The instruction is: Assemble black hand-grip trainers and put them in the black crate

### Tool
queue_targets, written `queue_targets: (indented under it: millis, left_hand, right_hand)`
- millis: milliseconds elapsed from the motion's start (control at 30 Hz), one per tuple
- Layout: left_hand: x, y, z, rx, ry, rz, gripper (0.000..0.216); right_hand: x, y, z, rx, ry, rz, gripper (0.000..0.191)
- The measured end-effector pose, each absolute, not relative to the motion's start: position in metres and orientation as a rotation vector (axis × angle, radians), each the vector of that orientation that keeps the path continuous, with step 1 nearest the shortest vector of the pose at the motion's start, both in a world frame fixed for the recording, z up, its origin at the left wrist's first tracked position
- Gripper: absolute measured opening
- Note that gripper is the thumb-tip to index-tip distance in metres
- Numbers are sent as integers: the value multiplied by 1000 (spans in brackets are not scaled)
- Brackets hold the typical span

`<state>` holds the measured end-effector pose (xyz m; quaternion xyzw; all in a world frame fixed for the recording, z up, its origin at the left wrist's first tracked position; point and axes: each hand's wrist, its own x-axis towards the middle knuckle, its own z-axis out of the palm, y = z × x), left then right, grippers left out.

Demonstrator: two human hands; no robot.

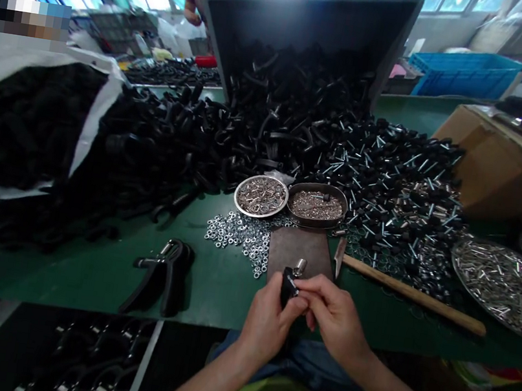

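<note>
My left hand is closed around a small black plastic part held just above the table's near edge. My right hand pinches at the same part from the right, fingertips pressed on a small metal piece at its top. Just beyond the hands, a small silver spring stands on a dark brown plate. Loose silver washers lie scattered left of that plate.
Two round dishes of metal bits sit behind the plate. A wooden-handled hammer lies right. An assembled black hand grip lies left. Heaps of black handles, bolted knobs, a pin tray and a cardboard box surround them.
</note>
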<state>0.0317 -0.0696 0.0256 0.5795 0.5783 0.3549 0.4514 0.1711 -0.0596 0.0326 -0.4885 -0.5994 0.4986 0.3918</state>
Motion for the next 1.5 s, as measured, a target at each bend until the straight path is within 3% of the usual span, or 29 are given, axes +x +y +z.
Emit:
queue_targets:
  millis: [200, 333, 400, 467, 500, 633, 933, 1067, 1267, 1500]
  left_hand:
    - [28, -78, 25, 1412, 1380, 902, 26]
    - [28, -77, 16, 955, 1125, 840, 39]
    - [26, -74, 12, 685, 1039, 838, 43]
    - [23, -70, 11, 499, 1010, 881, 44]
    - [21, -67, 10, 427, 999, 900, 46]
    - [18, -56, 10, 210, 933, 900, 60]
    - [18, -37, 9, -116, 734, 980, 24]
    - [18, -32, 6, -106, 667, 1036, 26]
    - [25, -29, 8, -36, 694, 1091, 27]
    - [41, -37, 14, 56, 784, 1203, 16]
  right_hand:
    - [168, -68, 28, -1191, -1455, 1403, 21]
    - [183, -40, 35, -1149, -1632, 1542, 33]
    - [204, -9, 38, -1292, -1813, 1248, 35]
    - [233, 27, 37, -1561, -2012, 540, 27]
    - [248, 45, 36, -1637, -1988, 378, 26]
    - [293, 101, 21, -1703, -2090, 188, 30]
    - [324, 122, 2, -1650, -2293, 104, 25]
    - [311, 90, 24, -1604, -2075, 139, 19]
    - [231, -1, 58, -1216, -1894, 706, 17]
    - [179, -30, 48, -961, -2065, 564, 17]
